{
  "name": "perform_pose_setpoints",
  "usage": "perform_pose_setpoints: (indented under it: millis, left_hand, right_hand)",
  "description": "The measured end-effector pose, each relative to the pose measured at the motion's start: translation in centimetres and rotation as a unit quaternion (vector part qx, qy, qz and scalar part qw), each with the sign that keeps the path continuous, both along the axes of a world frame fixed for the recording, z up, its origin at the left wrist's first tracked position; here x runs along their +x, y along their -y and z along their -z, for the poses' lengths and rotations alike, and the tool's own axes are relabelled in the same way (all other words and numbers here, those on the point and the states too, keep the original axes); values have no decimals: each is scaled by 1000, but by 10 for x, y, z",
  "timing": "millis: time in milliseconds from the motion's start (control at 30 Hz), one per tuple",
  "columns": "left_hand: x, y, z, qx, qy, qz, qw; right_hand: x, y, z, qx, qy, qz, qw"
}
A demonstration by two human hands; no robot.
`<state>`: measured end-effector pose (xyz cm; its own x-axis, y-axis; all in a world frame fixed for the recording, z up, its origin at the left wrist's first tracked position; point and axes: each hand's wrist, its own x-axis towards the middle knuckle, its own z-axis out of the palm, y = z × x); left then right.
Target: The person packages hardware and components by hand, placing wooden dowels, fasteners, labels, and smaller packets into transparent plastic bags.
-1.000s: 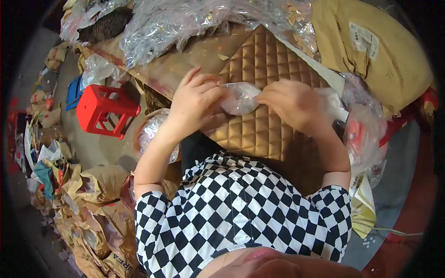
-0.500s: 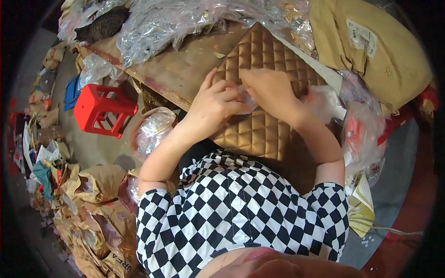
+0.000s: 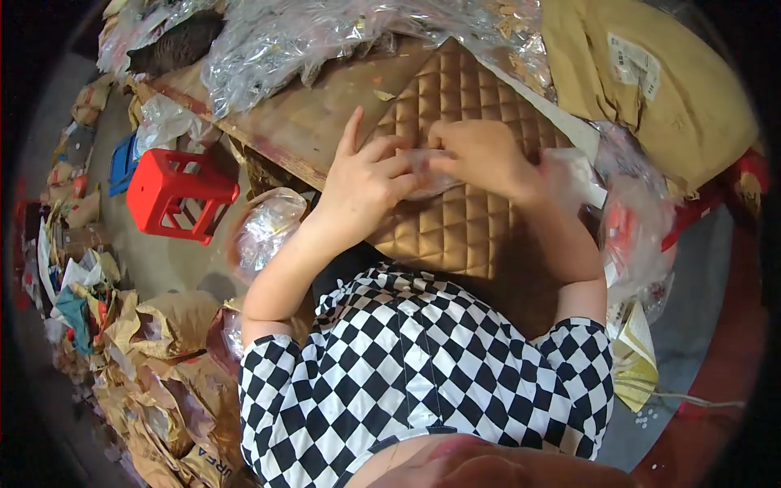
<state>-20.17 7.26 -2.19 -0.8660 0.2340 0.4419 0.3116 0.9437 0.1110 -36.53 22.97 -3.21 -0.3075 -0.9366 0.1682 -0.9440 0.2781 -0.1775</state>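
A small clear plastic bag (image 3: pixel 429 184) is held between my two hands above the brown quilted mat (image 3: pixel 468 236). My left hand (image 3: pixel 366 183) pinches its left side, with the index finger pointing up and away. On the bag's right side, my right hand (image 3: pixel 484 159) has its fingers bent and closed on the upper edge. What lies inside the bag, if anything, is too blurred to tell.
Clear plastic packets (image 3: pixel 285 57) are heaped at the table's far side, near a cat (image 3: pixel 175 45). A large tan sack (image 3: pixel 651 89) lies at the upper right. A red stool (image 3: pixel 179 195) stands left, above brown paper sacks (image 3: pixel 171 398). Plastic bags (image 3: pixel 634 236) are at right.
Both hands have come closer together, and the bag, earlier spread wide between them, is now partly covered by fingers. My right hand has moved left, and my left index finger has lifted.
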Motion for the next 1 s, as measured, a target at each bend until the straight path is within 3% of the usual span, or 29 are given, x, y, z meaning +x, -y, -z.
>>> perform_pose_setpoints:
  millis: [67,100,167,300,367,600,767,933,1000]
  left_hand:
    - [4,2,1,2,12,-10,1000]
    - [4,2,1,0,17,-8,1000]
    - [1,3,1,-3,17,-3,1000]
    - [-2,5,-1,-9,10,-15,1000]
    - [0,7,0,-1,16,-27,1000]
    - [-9,2,-5,14,39,-14,999]
    - [-20,-14,-5,43,8,-7,999]
    - [-26,-14,12,-65,88,-10,994]
    - [-23,-9,7,-39,107,-11,993]
  right_hand:
    - [-9,-14,-15,-28,149,-57,987]
    - [-6,-12,-14,-28,150,-57,987]
    - [-1,-7,-14,13,38,1,999]
    - [-2,-14,-23,-3,97,31,995]
    - [7,-29,-46,-151,131,-4,980]
    - [22,-60,-26,-66,5,-46,997]
    - [29,-55,-12,-210,87,-31,973]
    - [32,-55,0,-213,157,3,964]
    - [29,-56,2,-231,184,14,955]
